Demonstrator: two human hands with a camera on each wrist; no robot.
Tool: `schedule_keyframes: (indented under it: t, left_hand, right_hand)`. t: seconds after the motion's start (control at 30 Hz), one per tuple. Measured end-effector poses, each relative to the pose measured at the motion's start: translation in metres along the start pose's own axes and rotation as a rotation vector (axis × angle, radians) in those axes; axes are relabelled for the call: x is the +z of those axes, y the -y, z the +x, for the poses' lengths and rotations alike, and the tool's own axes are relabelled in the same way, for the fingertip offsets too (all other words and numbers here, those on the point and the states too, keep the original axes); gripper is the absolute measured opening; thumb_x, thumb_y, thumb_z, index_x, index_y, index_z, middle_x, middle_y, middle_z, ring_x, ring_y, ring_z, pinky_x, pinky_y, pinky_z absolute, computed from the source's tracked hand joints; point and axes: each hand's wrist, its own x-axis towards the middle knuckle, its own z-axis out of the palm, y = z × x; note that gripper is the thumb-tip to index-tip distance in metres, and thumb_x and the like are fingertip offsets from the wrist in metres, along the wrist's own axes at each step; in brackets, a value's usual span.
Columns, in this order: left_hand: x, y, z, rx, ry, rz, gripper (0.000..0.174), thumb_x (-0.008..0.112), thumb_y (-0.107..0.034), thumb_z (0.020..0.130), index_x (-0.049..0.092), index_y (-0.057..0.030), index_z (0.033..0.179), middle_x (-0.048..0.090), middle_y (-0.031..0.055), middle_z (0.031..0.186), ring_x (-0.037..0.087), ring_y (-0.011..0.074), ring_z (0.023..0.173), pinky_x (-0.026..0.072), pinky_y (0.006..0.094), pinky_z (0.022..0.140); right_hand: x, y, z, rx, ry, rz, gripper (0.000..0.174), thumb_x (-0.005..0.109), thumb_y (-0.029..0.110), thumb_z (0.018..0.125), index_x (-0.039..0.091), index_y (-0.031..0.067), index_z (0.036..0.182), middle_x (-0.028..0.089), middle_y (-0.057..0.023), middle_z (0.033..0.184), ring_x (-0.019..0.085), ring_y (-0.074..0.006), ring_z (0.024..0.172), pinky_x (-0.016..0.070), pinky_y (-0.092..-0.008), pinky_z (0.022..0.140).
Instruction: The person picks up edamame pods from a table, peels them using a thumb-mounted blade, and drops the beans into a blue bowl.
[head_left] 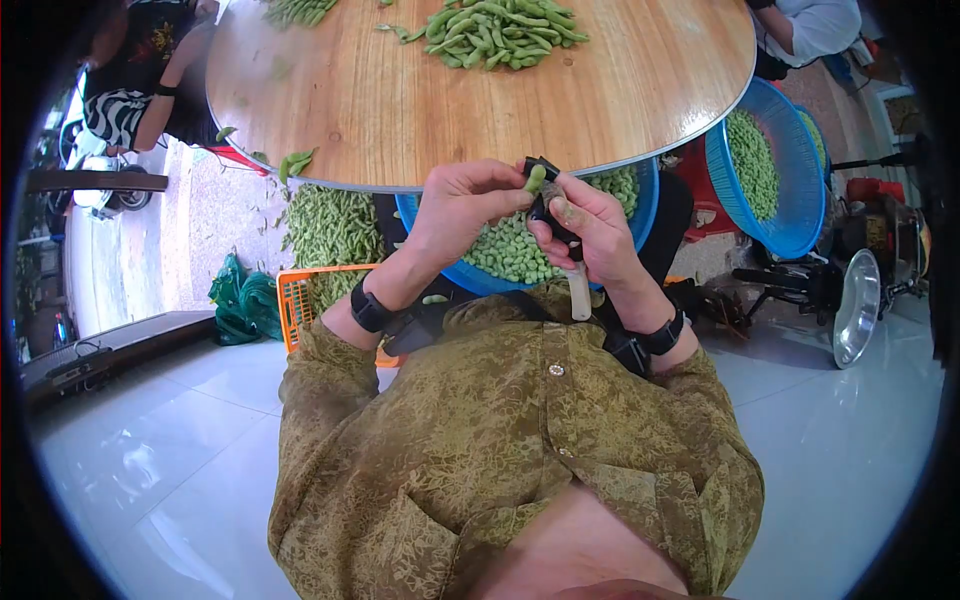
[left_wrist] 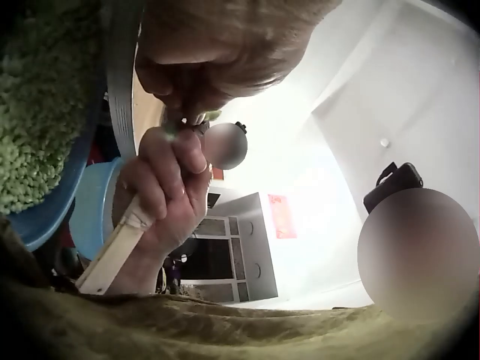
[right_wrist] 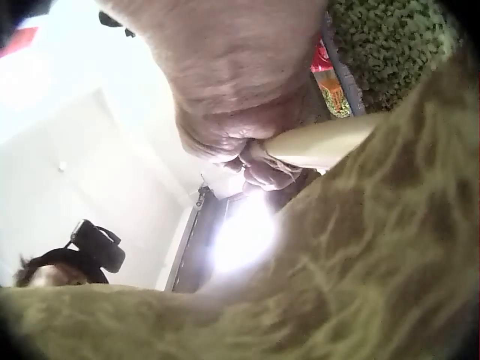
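Note:
Between thumb and fingers, my left hand pinches a green pod over the table's near edge. My right hand grips a tool with a black upper part and a pale handle that points down toward my shirt. The tool's black top is beside the pod. In the left wrist view the pale handle comes out below the right hand; the left hand is above it. The right wrist view has the right hand around the handle; its tip is hidden.
A blue basin of shelled beans sits under the round table, which bears a pod pile. More pods lie left, by an orange basket. Another blue basin is at right. Two people sit across the table.

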Motion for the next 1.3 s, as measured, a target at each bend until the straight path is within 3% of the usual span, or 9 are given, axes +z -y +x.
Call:
schedule_keyframes:
  t: [0.27,0.43,0.57,0.63,0.77,1.0,1.1,1.17,1.3]
  left_hand:
    - [-0.004,0.007,0.005,0.146,-0.028,0.111,0.014,0.071,-0.002,0.08,0.07,0.0003,0.093,0.067,0.0016,0.082,0.057,0.0062,0.07,0.0444,0.0204,0.062]
    - [-0.021,0.005,0.012,-0.332,0.233,-0.441,0.016,0.068,0.002,0.08,0.067,0.0002,0.096,0.066,0.0028,0.081,0.058,0.0093,0.067,0.0459,0.0222,0.062]
    - [-0.016,0.009,0.013,-0.357,0.376,-0.577,0.01,0.066,-0.001,0.083,0.066,-0.0001,0.093,0.065,0.0018,0.079,0.06,0.0114,0.066,0.0474,0.0239,0.061]
    - [0.003,0.0,0.006,0.038,0.001,0.239,0.006,0.066,-0.002,0.083,0.063,0.0001,0.087,0.064,0.0044,0.076,0.061,0.0156,0.064,0.0481,0.0272,0.059]
    - [0.007,-0.002,-0.001,0.647,-0.076,0.867,0.015,0.07,-0.002,0.075,0.06,-0.0004,0.087,0.057,0.0121,0.074,0.059,0.0271,0.061,0.0471,0.0321,0.056]
    - [0.006,0.0,0.001,0.922,-0.096,1.171,0.012,0.07,-0.006,0.077,0.063,-0.0008,0.085,0.059,0.012,0.073,0.06,0.0282,0.062,0.0467,0.0325,0.053]
    - [0.007,-0.001,0.001,0.626,-0.086,0.744,0.011,0.069,-0.008,0.081,0.066,0.0016,0.086,0.061,0.0116,0.071,0.06,0.0208,0.06,0.0459,0.0281,0.054]
    - [0.005,-0.01,0.0,-0.123,-0.022,0.193,0.019,0.066,-0.011,0.087,0.066,0.0032,0.1,0.065,0.0041,0.078,0.058,0.0094,0.063,0.0456,0.0248,0.055]
    - [0.01,0.001,-0.003,-0.007,-0.025,0.279,0.017,0.065,-0.01,0.087,0.066,0.0039,0.096,0.06,0.0077,0.067,0.055,0.0084,0.062,0.0454,0.0264,0.055]
  right_hand:
    - [0.001,-0.004,0.004,-0.059,-0.084,-0.07,0.031,0.051,0.023,0.098,0.055,0.0008,0.12,0.056,-0.0008,0.074,0.041,-0.0035,0.048,0.0329,-0.017,0.041]
    - [-0.017,-0.004,0.004,0.03,0.051,0.1,0.026,0.053,0.019,0.096,0.057,0.0005,0.115,0.056,-0.0038,0.072,0.041,-0.0051,0.047,0.0325,-0.0182,0.04]
    - [-0.021,-0.005,0.006,0.132,0.023,0.301,0.027,0.053,0.017,0.096,0.056,0.0011,0.118,0.056,-0.0069,0.074,0.04,-0.0062,0.048,0.0325,-0.0185,0.039]
    - [-0.019,-0.005,0.007,0.141,-0.059,0.337,0.029,0.053,0.017,0.096,0.055,0.0013,0.12,0.056,-0.0073,0.074,0.04,-0.0063,0.048,0.0324,-0.0182,0.039]
    - [-0.015,-0.006,0.007,0.15,-0.006,0.45,0.033,0.052,0.019,0.097,0.052,0.0038,0.127,0.054,-0.0061,0.076,0.038,-0.0058,0.048,0.0309,-0.0168,0.038]
    - [-0.014,-0.013,0.006,0.146,-0.031,0.514,0.028,0.052,0.022,0.097,0.054,0.0044,0.119,0.054,-0.0057,0.077,0.038,-0.0054,0.048,0.0309,-0.0167,0.037]
    - [-0.014,-0.014,0.004,0.103,-0.089,0.394,0.022,0.054,0.022,0.096,0.057,0.0043,0.11,0.056,-0.007,0.076,0.041,-0.0054,0.05,0.0321,-0.0172,0.037]
    - [-0.014,-0.013,0.001,0.077,-0.12,0.309,0.019,0.055,0.02,0.096,0.058,0.0041,0.106,0.056,-0.0063,0.076,0.042,-0.0053,0.05,0.0323,-0.0175,0.038]
    - [-0.02,-0.018,0.001,-0.134,-0.238,-0.385,0.012,0.059,0.012,0.093,0.06,0.001,0.099,0.057,-0.0027,0.075,0.046,-0.0081,0.052,0.0374,-0.0223,0.043]
